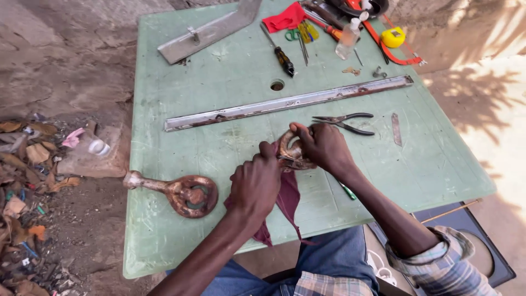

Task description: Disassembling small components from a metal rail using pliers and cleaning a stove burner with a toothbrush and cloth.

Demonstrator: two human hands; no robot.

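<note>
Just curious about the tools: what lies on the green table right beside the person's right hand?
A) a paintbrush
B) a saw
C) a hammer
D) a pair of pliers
D: a pair of dark-handled pliers lies on the green table just beyond the right hand, below the long metal rail.

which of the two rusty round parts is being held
The one at table centre, gripped by the right hand with the left hand and maroon cloth against it. The other, with a long stem, lies untouched further left.
</note>
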